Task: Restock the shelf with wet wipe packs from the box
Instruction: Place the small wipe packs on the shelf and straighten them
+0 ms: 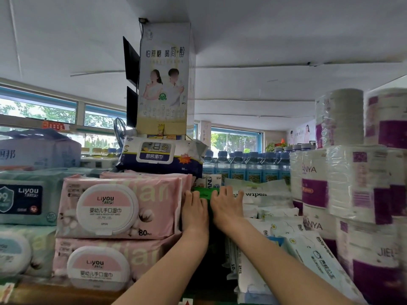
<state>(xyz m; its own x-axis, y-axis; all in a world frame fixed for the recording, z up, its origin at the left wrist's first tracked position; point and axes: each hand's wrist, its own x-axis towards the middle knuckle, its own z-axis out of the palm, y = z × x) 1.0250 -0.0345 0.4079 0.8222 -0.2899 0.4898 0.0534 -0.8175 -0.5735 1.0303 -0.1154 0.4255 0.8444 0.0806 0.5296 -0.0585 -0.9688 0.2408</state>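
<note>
Two hands reach into the gap in the middle of the shelf. Left hand (195,211) lies with straight fingers against the right end of the upper pink pack (119,208), touching it, not curled round it. Right hand (226,206) is just beside it, at 3 o'clock from the left hand; its fingers are spread and rest on a green pack (206,193) that shows between and above the two hands. Whether the right fingers grip this green pack or only press on it, I cannot tell, because the hand hides most of it.

At 9 o'clock from the hands stand two pink packs, one on the other; the lower pink pack (99,266) is under the upper one. Further at 9 o'clock are teal packs (26,197). At 12 o'clock from the pink stack, on top of it, lies a white and navy pack (161,156), a little tilted.

At 3 o'clock from the right hand is a heap of white packs (264,194), one with the word "wipes". At 4 o'clock more white packs (317,258) lean in a row. Well to the right, at 3 o'clock, stand paper rolls (343,177) in white and purple wrap. Behind the heap, at 1 o'clock, is a row of bottles (246,166) with blue caps. At 12 o'clock, far above, a pillar poster (164,78) hangs.
</note>
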